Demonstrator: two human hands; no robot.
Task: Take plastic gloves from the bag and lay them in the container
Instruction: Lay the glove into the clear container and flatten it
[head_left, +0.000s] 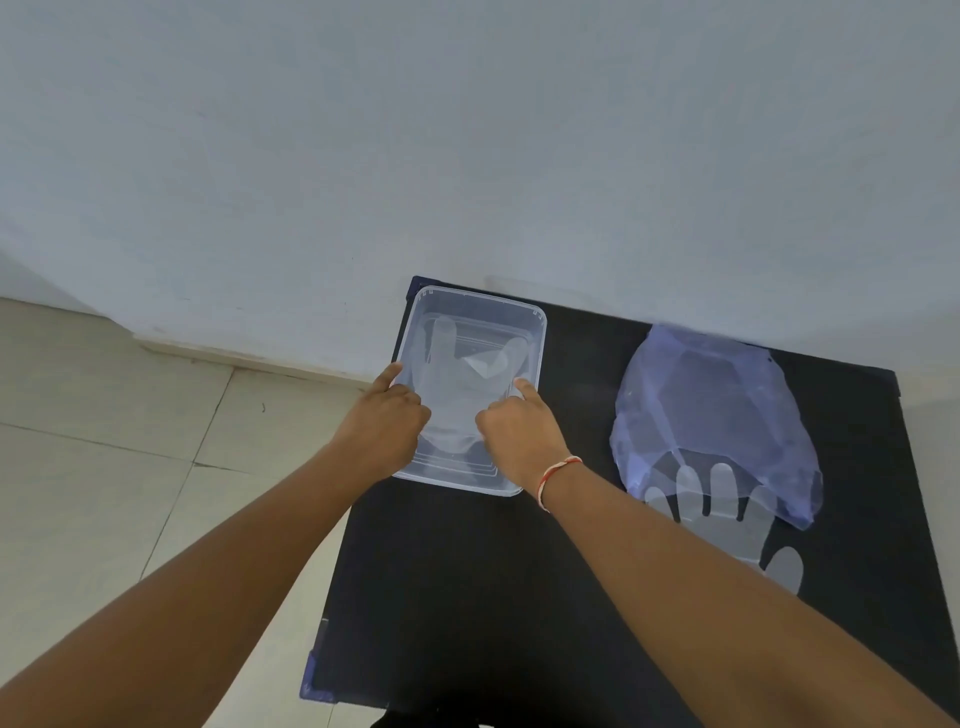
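A clear rectangular plastic container (530, 322) sits at the far left of a black table. A thin see-through plastic glove (457, 358) lies inside it, fingers pointing away from me. My left hand (382, 421) rests on the container's left rim with its fingers curled. My right hand (519, 426) is over the container's near right part, its index finger pressing down inside on the glove. To the right lies a bluish translucent bag (711, 410), and another plastic glove (727, 514) sticks out of its near end, partly hidden by my right forearm.
The black table (519, 597) stands against a pale wall (467, 156). Its left edge drops off to a beige tiled floor (130, 441). The container overhangs close to that left edge.
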